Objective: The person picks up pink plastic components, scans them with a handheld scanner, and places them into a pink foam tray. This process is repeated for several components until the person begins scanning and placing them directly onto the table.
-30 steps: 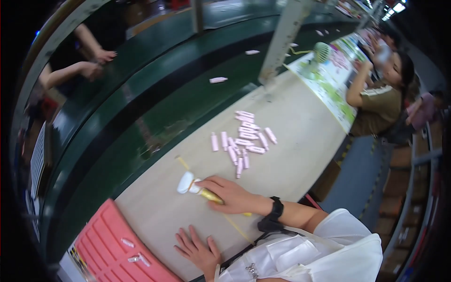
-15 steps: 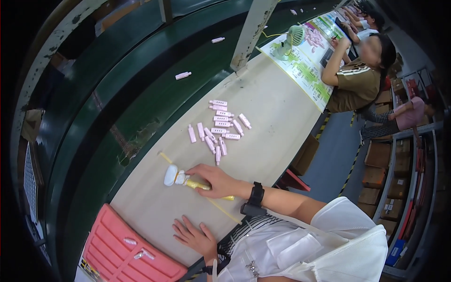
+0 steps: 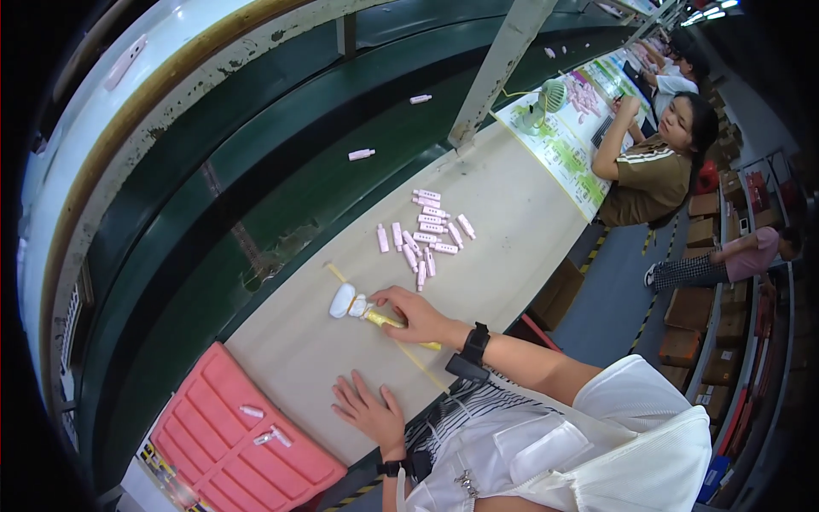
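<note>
My right hand rests with bent fingers around the yellow handle of a padded stick. Its head is a white cloth-like bundle tied with a yellowish band, lying on the table. The handle's far end shows beyond my palm. My left hand lies flat on the tabletop with its fingers spread, holding nothing. Beyond my right hand, several small pink bottle-shaped pieces lie in a loose cluster, most with a row of dark marks.
A red ribbed plastic tray at the left carries a few pink pieces. Past the table runs a green conveyor belt with scattered pink pieces. A metal post rises at the table's edge. A green fan stands beside a seated co-worker.
The head view has shifted, so the table and hands sit slightly farther right in the picture. Both hands keep the same pose, and the padded stick has not visibly moved on the table.
</note>
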Action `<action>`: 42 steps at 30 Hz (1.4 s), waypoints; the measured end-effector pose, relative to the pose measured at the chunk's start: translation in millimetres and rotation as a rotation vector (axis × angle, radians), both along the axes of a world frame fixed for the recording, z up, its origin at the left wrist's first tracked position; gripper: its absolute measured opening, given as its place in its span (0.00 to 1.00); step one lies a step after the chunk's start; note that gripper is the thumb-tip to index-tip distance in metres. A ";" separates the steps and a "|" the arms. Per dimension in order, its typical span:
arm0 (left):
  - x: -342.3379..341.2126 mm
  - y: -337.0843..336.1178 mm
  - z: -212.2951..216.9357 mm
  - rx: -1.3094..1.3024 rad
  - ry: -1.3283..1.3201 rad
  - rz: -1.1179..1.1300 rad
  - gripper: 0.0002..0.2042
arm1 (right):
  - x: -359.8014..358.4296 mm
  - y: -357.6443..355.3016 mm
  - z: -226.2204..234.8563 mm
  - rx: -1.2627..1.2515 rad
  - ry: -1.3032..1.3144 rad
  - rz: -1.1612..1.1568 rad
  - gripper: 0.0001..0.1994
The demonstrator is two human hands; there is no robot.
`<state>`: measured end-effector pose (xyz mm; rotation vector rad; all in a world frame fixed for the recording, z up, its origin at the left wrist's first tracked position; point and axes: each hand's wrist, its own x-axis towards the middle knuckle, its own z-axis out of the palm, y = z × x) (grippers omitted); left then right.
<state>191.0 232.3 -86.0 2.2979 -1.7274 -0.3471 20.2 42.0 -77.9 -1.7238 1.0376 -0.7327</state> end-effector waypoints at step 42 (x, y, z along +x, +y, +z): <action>46.6 -293.7 103.8 -0.388 0.062 -0.473 0.19 | -56.4 -23.9 -7.3 0.253 0.027 0.257 0.15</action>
